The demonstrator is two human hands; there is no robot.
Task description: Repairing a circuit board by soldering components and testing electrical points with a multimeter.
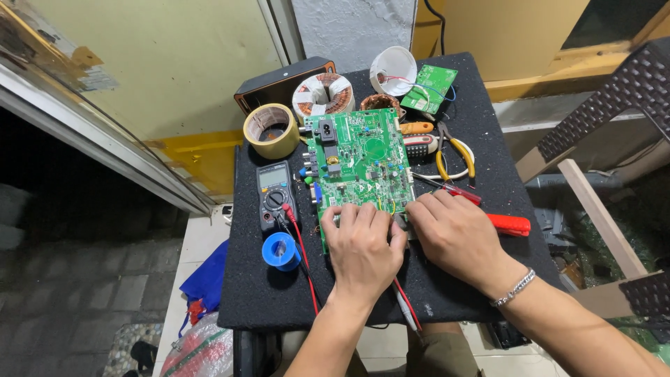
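Note:
A large green circuit board (359, 160) lies on a small black-topped table (481, 132). My left hand (361, 250) rests flat on the board's near edge, fingers spread over it. My right hand (457, 234), with a silver bracelet on the wrist, touches the board's near right corner, fingertips curled down; what lies under them is hidden. A red-handled tool (506, 223) lies just beyond my right hand. Red and black probe leads (301, 244) run under my left wrist.
A multimeter (274, 192), blue solder spool (281, 250) and tape roll (271, 130) sit left of the board. Copper coils (322, 94), a white cup (393, 68), a small green board (433, 87), yellow-handled pliers (453, 157) and screwdrivers lie behind. A brown chair (614, 98) stands right.

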